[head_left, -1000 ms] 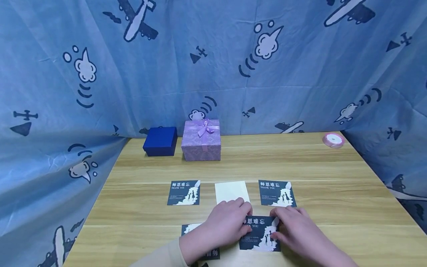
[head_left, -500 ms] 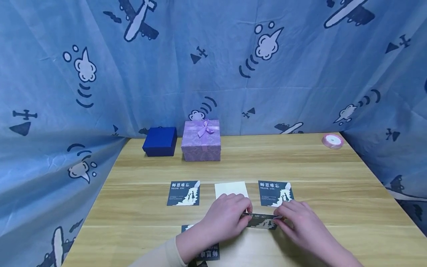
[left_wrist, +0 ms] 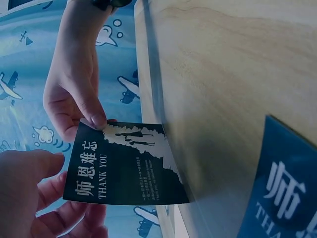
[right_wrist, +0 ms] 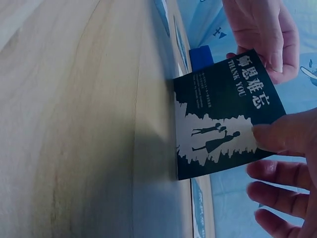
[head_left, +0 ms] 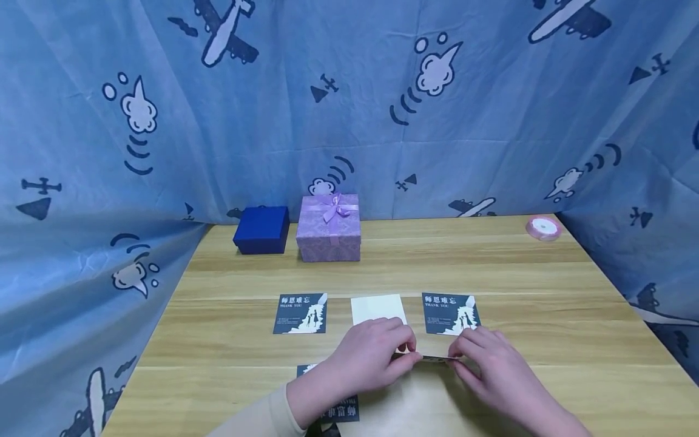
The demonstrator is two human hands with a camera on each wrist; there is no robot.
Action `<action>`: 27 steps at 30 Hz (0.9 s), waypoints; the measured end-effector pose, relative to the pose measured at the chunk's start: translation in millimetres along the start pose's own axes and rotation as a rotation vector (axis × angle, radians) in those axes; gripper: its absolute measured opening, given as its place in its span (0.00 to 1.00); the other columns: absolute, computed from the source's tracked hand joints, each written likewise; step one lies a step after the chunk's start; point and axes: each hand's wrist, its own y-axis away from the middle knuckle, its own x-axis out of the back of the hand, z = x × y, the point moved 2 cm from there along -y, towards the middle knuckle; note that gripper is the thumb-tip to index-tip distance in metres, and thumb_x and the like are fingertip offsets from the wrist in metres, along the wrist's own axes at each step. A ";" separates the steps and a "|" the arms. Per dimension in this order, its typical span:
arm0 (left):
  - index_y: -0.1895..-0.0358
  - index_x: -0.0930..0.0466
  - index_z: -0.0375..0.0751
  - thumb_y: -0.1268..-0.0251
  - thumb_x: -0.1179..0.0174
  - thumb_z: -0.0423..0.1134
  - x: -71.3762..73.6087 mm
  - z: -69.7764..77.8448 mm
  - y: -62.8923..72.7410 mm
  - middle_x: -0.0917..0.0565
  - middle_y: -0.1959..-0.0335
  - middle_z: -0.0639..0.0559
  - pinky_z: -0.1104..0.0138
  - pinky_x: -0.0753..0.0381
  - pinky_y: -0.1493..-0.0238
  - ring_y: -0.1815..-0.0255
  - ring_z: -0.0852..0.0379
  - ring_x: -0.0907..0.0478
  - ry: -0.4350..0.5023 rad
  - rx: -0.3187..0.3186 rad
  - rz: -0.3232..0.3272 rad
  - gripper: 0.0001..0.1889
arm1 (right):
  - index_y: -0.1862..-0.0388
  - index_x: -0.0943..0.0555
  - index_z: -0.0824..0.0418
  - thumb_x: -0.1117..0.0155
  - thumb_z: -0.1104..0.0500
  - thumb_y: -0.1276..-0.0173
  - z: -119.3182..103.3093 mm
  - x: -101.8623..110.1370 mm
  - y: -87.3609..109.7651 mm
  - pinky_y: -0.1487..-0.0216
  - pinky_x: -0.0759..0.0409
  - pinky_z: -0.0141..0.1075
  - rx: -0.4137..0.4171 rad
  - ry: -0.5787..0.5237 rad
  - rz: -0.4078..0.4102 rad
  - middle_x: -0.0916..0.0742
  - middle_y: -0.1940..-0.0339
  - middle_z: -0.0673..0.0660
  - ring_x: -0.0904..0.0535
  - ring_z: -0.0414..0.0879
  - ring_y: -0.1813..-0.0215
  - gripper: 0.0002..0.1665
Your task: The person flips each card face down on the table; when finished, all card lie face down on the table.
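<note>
A dark THANK YOU card (head_left: 434,359) with white lettering and a pale silhouette picture stands on edge between my hands, seen almost edge-on from the head. Its printed face (left_wrist: 124,173) shows fully in the left wrist view, and its lower edge comes close to the tabletop. My left hand (head_left: 372,353) pinches one upper corner between thumb and fingers. At the other upper corner my right hand (head_left: 491,361) grips with its thumb on the printed side, the remaining fingers (right_wrist: 277,198) spread behind and below.
Two matching cards (head_left: 300,314) (head_left: 449,311) flank a blank pale card (head_left: 377,308) just beyond my hands. Another dark card (head_left: 343,411) lies partly under my left forearm. A blue box (head_left: 262,230), a purple gift box (head_left: 329,240) and a pink ribbon spool (head_left: 543,227) stand at the back.
The card, flat on the table a second ago, has been tilted up on edge by both hands. My left thumb has shifted slightly right.
</note>
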 end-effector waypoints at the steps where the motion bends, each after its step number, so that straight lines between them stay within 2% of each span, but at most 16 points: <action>1: 0.64 0.19 0.60 0.27 0.39 0.53 -0.2 0.5 0.1 0.21 0.70 0.67 0.79 0.32 0.67 0.72 0.73 0.32 -0.001 -0.010 0.001 0.07 | 0.65 0.19 0.40 0.23 0.56 0.44 -0.1 0.1 0.6 0.52 0.24 0.39 -0.002 -0.015 -0.003 0.19 0.64 0.32 0.25 0.34 0.59 0.14; 4: 0.65 0.19 0.60 0.26 0.39 0.53 -1.2 2.0 0.5 0.21 0.71 0.68 0.79 0.32 0.67 0.73 0.74 0.34 -0.004 -0.027 -0.024 0.08 | 0.64 0.19 0.40 0.22 0.56 0.43 -0.6 0.5 1.9 0.50 0.28 0.31 -0.007 -0.070 -0.010 0.19 0.62 0.32 0.25 0.33 0.58 0.15; 7: 0.63 0.19 0.60 0.26 0.39 0.57 -2.8 3.2 1.6 0.23 0.70 0.69 0.79 0.34 0.69 0.72 0.74 0.34 0.007 -0.025 -0.088 0.09 | 0.63 0.18 0.41 0.19 0.59 0.47 -1.8 1.5 3.2 0.52 0.30 0.25 -0.014 -0.114 -0.018 0.19 0.62 0.31 0.25 0.32 0.59 0.19; 10: 0.62 0.19 0.60 0.27 0.39 0.60 -3.8 3.9 3.1 0.25 0.70 0.69 0.79 0.37 0.72 0.72 0.73 0.34 0.028 -0.019 -0.146 0.11 | 0.64 0.19 0.40 0.17 0.60 0.50 -3.7 2.3 4.2 0.55 0.29 0.26 -0.024 -0.128 -0.031 0.19 0.62 0.31 0.26 0.31 0.59 0.22; 13: 0.61 0.19 0.60 0.27 0.40 0.60 -4.0 4.3 4.1 0.26 0.71 0.69 0.79 0.38 0.73 0.71 0.73 0.34 0.038 -0.021 -0.171 0.12 | 0.64 0.20 0.35 0.16 0.56 0.48 -6.2 3.4 5.3 0.57 0.25 0.30 -0.086 -0.137 -0.087 0.20 0.63 0.29 0.26 0.30 0.59 0.23; 17: 0.61 0.19 0.60 0.28 0.39 0.61 -4.8 4.8 4.6 0.26 0.70 0.69 0.80 0.38 0.73 0.71 0.73 0.34 0.039 -0.031 -0.183 0.12 | 0.63 0.20 0.31 0.18 0.48 0.42 -8.3 4.4 6.9 0.56 0.20 0.34 -0.176 -0.153 -0.183 0.21 0.62 0.26 0.26 0.29 0.57 0.17; 19: 0.61 0.18 0.59 0.29 0.38 0.61 -5.5 5.1 4.8 0.26 0.70 0.69 0.79 0.38 0.72 0.72 0.73 0.35 0.034 -0.038 -0.188 0.12 | 0.63 0.19 0.32 0.20 0.46 0.40 -8.2 4.5 7.6 0.56 0.20 0.34 -0.190 -0.164 -0.210 0.21 0.62 0.26 0.26 0.29 0.57 0.14; 23: 0.60 0.19 0.59 0.32 0.35 0.60 -7.2 5.8 5.1 0.25 0.69 0.68 0.79 0.37 0.72 0.71 0.72 0.34 0.031 -0.033 -0.226 0.12 | 0.62 0.18 0.34 0.20 0.45 0.40 -7.7 4.0 8.5 0.58 0.21 0.32 -0.161 -0.195 -0.222 0.20 0.63 0.27 0.26 0.30 0.59 0.13; 27: 0.56 0.19 0.59 0.34 0.32 0.60 -10.2 5.4 7.1 0.23 0.62 0.67 0.78 0.33 0.70 0.64 0.71 0.31 0.035 -0.017 -0.284 0.14 | 0.61 0.17 0.34 0.20 0.44 0.40 -6.6 2.9 10.1 0.60 0.22 0.31 -0.120 -0.218 -0.237 0.19 0.65 0.26 0.25 0.31 0.61 0.12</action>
